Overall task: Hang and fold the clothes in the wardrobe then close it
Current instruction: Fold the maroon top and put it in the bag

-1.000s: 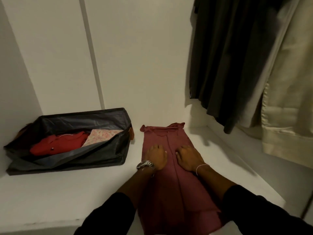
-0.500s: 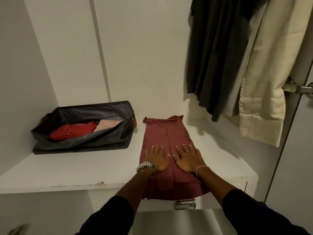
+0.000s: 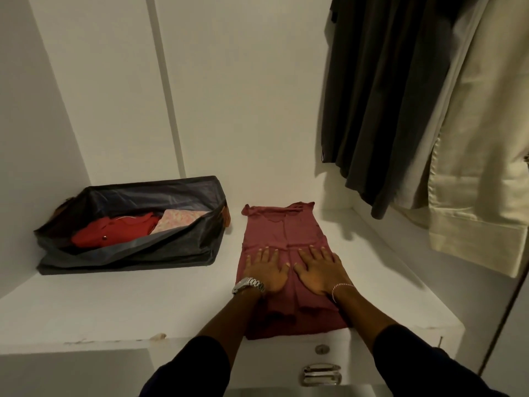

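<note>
A dusty-red garment (image 3: 282,227) lies lengthwise on the white wardrobe shelf (image 3: 143,305), folded into a narrow strip, its near end at the shelf's front edge. My left hand (image 3: 266,267), with a metal watch on the wrist, lies flat on the garment's left half, fingers straight and spread. Beside it my right hand (image 3: 317,269), wearing a thin bracelet, presses flat on the right half. Both hands sit about midway along the cloth.
A dark fabric storage box (image 3: 171,247) stands open at the back left, holding a red garment (image 3: 114,230) and a floral one (image 3: 180,220). Dark clothes (image 3: 380,96) and a cream shirt (image 3: 481,156) hang at the right. A drawer handle (image 3: 322,373) sits below the shelf.
My hands have flattened from curled to spread fingers on the garment. The view has pulled back, showing the shelf's front edge and the drawer handle below.
</note>
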